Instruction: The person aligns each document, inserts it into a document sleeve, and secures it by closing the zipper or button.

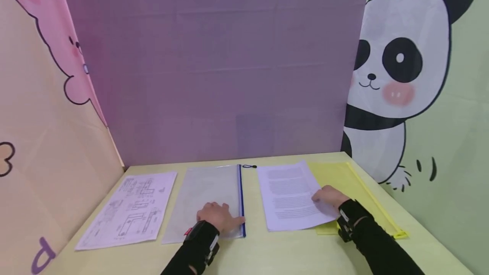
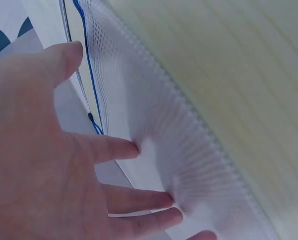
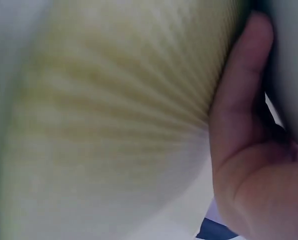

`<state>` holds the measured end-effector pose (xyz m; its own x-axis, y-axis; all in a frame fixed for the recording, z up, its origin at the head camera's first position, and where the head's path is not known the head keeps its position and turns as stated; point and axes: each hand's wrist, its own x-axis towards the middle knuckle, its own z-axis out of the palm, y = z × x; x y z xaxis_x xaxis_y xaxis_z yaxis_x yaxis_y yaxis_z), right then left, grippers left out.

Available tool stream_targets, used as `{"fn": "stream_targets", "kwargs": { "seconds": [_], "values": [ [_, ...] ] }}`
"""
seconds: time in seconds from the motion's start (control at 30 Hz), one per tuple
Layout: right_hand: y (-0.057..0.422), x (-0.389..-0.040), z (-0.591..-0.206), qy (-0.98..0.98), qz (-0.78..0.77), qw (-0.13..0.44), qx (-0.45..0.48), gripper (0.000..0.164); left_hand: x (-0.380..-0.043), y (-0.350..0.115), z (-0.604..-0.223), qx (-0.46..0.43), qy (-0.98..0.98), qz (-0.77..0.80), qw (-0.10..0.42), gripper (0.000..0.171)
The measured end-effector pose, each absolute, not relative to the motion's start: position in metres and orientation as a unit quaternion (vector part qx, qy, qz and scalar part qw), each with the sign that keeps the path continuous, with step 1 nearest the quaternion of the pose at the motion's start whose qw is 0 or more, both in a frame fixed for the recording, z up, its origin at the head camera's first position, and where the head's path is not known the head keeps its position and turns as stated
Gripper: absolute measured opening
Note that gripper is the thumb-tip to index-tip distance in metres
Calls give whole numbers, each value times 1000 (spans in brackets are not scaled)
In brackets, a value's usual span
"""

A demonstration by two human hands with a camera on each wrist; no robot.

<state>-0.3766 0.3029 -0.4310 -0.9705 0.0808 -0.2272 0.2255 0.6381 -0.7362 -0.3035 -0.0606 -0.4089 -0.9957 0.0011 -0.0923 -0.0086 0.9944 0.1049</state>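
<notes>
In the head view a clear mesh zip bag (image 1: 208, 181) with a blue zip edge lies flat at the middle of the table. My left hand (image 1: 218, 217) rests on its near part, fingers spread. The left wrist view shows the fingertips (image 2: 131, 149) touching the mesh, with the thumb held off it. To the right lies a white printed sheet (image 1: 286, 194), partly over a yellow zip bag (image 1: 344, 177). My right hand (image 1: 331, 196) pinches the sheet's right edge above the yellow bag. In the right wrist view the yellow mesh is blurred beside that hand.
A sheet with line drawings (image 1: 133, 209) lies on the left of the pale table (image 1: 263, 258). A small dark zip pull (image 1: 249, 166) sticks out from the clear bag's far corner. A purple panel (image 1: 221, 75) stands behind, with cartoon-printed panels on both sides.
</notes>
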Motion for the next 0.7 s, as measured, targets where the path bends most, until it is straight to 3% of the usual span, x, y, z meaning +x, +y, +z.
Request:
{"fn": "stream_targets", "kwargs": {
  "seconds": [0.1,0.3,0.53,0.7],
  "values": [
    [304,-378,-430,890,-433,106,94,60,-303,-56,-407,-9,998,59,36,72],
    [301,-377,-427,886,-439,120,94,52,-303,-51,-403,-16,995,79,64,60],
    [296,-375,-424,899,-411,112,97,55,-306,-47,-403,-15,993,93,75,60],
    [295,-374,-423,903,-401,108,105,60,-312,-42,-408,-22,992,102,66,40]
  ]
}}
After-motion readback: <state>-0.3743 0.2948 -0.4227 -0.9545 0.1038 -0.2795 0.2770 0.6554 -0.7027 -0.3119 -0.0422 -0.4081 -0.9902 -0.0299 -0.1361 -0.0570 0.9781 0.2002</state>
